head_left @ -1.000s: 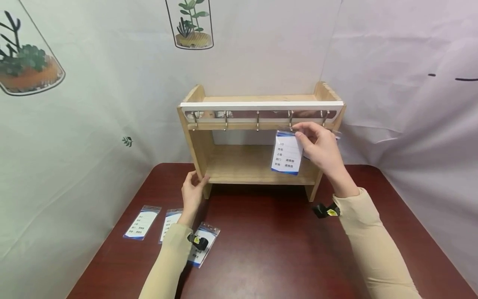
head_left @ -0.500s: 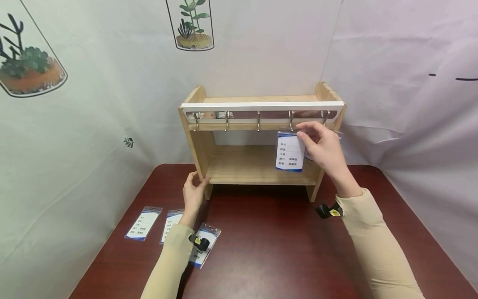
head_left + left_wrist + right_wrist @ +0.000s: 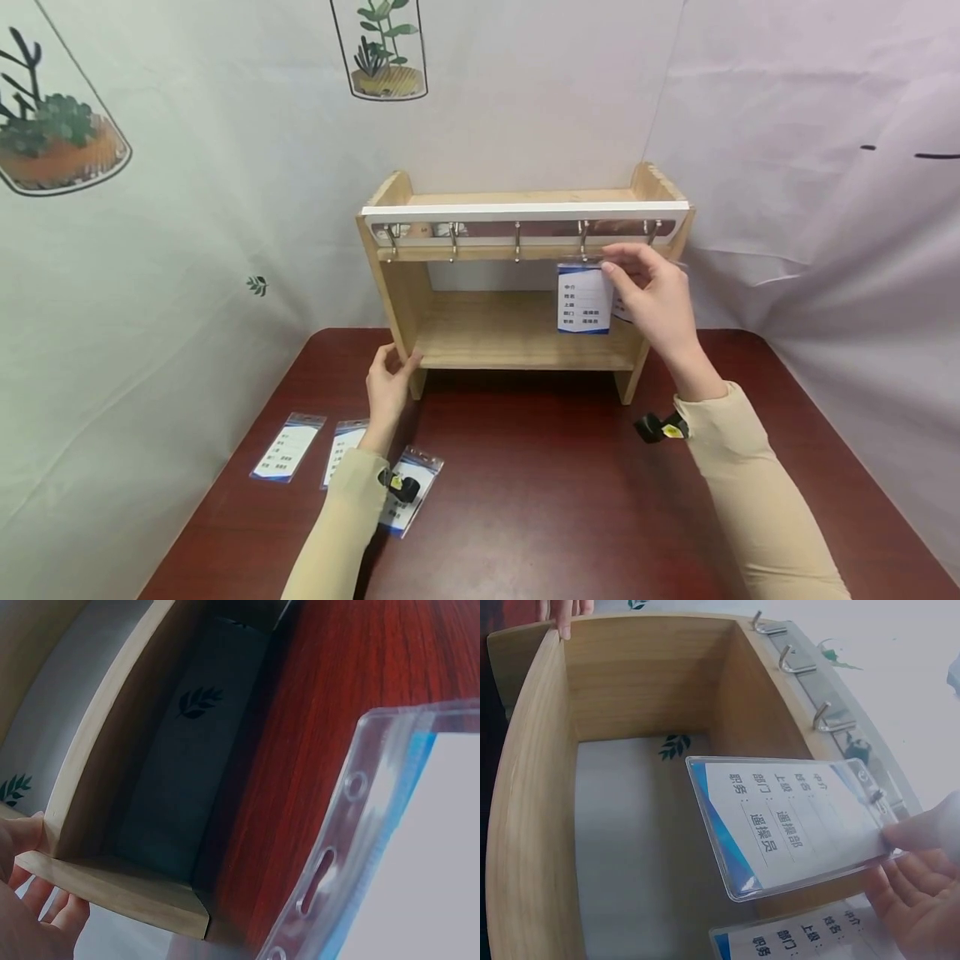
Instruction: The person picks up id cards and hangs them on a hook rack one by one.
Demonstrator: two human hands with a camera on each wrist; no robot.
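My right hand (image 3: 658, 304) pinches a clear-sleeved name badge (image 3: 584, 302) by its upper right corner, below the fourth hook (image 3: 582, 237) of a white rail. In the right wrist view a metal tip shows at the badge's slot; whether the hook passes fully through I cannot tell. Another badge (image 3: 810, 937) hangs farther right, mostly behind the hand. My left hand (image 3: 386, 385) grips the left side panel of the wooden shelf rack (image 3: 525, 333), thumb on the inner side at the lower board.
Several hooks line the rail (image 3: 517, 210). Badges lie on the red-brown table at left: one badge (image 3: 288, 447) farthest left, a second badge (image 3: 343, 446) partly behind the left arm, a third badge (image 3: 420, 479) under the wrist camera. A white printed curtain (image 3: 225, 167) surrounds the table.
The badge's lower edge has swung to the right and away, so the badge looks shorter. The right hand has shifted slightly right; the left hand keeps its grip on the rack.
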